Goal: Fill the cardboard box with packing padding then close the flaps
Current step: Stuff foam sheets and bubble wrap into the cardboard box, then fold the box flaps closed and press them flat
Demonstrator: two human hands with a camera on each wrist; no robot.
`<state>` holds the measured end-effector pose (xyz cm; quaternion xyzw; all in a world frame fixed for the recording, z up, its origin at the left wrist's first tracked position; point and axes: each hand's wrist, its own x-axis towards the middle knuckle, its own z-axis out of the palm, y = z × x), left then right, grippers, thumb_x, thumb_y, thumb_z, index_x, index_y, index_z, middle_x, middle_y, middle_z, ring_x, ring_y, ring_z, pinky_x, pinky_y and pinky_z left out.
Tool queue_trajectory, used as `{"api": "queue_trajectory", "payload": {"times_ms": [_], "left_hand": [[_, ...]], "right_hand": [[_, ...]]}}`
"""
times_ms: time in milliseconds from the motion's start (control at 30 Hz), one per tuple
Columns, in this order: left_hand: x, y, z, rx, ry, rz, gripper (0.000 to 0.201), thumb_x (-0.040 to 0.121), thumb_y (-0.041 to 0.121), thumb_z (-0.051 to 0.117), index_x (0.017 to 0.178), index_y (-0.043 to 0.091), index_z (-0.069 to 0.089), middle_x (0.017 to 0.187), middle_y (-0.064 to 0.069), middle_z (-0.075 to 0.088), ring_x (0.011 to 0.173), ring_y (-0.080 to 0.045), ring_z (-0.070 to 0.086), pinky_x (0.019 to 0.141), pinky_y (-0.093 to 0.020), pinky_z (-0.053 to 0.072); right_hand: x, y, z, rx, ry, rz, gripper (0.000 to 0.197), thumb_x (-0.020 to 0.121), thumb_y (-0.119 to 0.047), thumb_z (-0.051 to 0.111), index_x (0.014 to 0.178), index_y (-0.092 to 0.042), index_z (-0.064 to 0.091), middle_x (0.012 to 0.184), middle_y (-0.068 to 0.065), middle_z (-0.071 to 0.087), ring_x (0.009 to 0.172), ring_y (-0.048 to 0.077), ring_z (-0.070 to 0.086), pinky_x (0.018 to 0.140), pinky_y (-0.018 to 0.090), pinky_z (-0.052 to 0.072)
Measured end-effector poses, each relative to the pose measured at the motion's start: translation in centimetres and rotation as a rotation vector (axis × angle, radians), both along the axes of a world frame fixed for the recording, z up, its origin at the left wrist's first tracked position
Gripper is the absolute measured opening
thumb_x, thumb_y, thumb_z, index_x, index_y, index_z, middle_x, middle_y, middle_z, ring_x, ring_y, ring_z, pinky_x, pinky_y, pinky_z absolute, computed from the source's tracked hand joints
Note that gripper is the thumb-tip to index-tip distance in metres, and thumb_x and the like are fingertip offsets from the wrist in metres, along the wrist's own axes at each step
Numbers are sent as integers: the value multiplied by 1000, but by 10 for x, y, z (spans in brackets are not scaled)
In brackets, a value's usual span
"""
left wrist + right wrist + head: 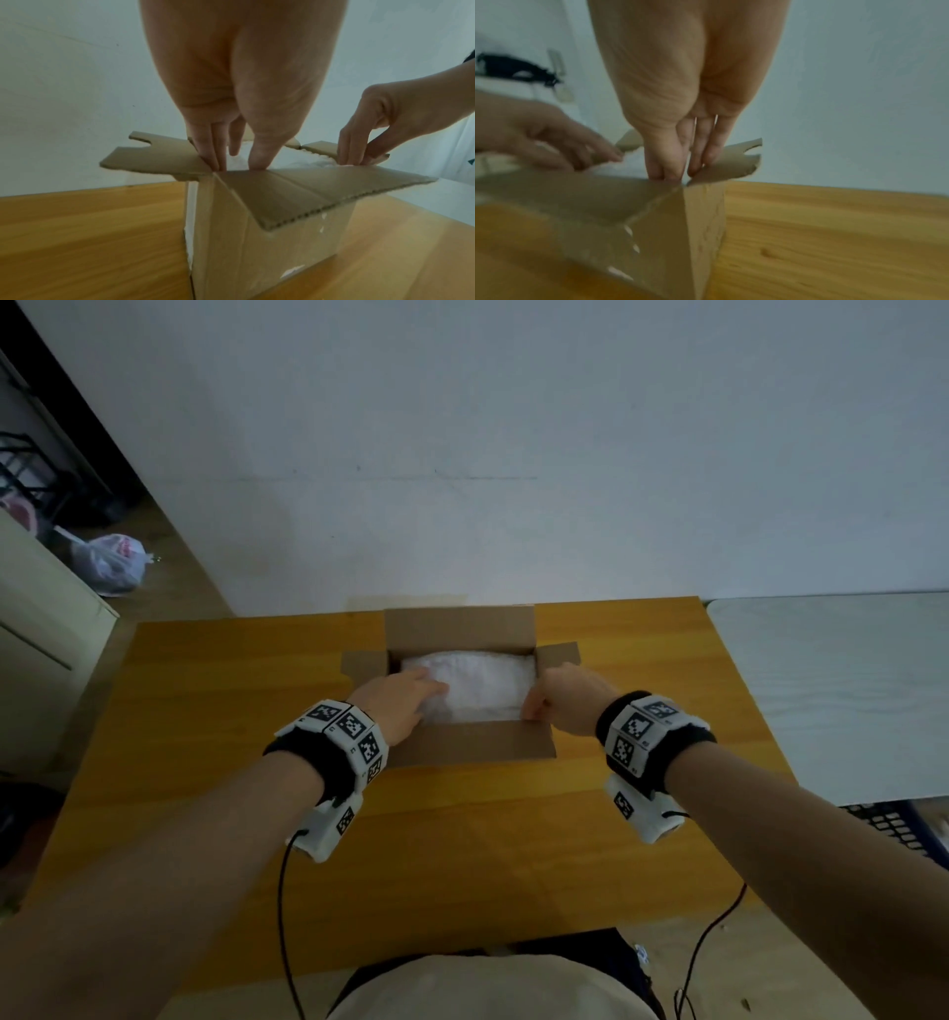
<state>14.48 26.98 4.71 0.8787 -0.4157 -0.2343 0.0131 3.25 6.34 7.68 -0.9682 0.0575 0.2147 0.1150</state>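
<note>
An open cardboard box (477,743) stands at the middle of the wooden table, all its flaps spread outward. White packing padding (482,683) fills it to near the rim. My left hand (405,701) reaches over the near left corner, its straight fingers pressing down on the padding (308,162) beside the left flap (154,156). My right hand (560,695) is at the near right corner. Its fingers (706,154) point straight down into the box next to the right flap (731,164), thumb close by. Neither hand holds a flap.
The wooden table (205,711) stands against a pale wall, with bare wood around the box. A white table (847,685) adjoins it on the right, a blue crate (893,829) below. A cabinet (41,660) and a plastic bag (110,562) are at the left.
</note>
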Motion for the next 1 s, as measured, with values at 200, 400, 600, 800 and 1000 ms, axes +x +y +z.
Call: {"api": "queue_trajectory", "payload": {"times_ms": [200,400,600,800,1000], "left_hand": [[-5,1,-6,87,42,18,84,86,-17,35,147,39,18,159,7,-1,142,-27,24,107,-38,39],[-10,14,-6,-73,-69,24,56,98,2,36,146,30,29,158,1,15,144,-23,20,116,-38,24],[-7,31,-8,-113,-154,67,43,102,23,31,145,25,32,158,-3,15,145,-22,13,119,-39,13],[-9,48,-10,-158,-69,311,53,99,30,40,149,26,21,159,-7,-9,145,-30,15,111,-38,33],[-10,47,-10,-245,60,592,71,97,32,46,152,20,3,158,-11,-10,136,-33,35,103,-38,40]], "right_hand": [[-5,3,-12,-132,-62,84,40,94,-1,40,119,-23,64,124,4,64,111,26,57,91,32,45],[-16,-5,-19,-38,-206,-33,36,94,-5,42,118,-20,64,125,1,63,115,22,57,91,34,48],[-24,-7,-21,44,-245,-89,49,98,-19,39,146,-21,29,157,0,21,139,25,33,110,42,36],[-33,-7,-24,102,-223,-235,71,96,-31,47,151,-25,2,160,-4,-6,146,25,15,115,49,25],[-35,-6,-36,333,-236,-566,94,88,-34,61,150,-16,-8,160,5,-6,147,25,11,116,44,26]]}}
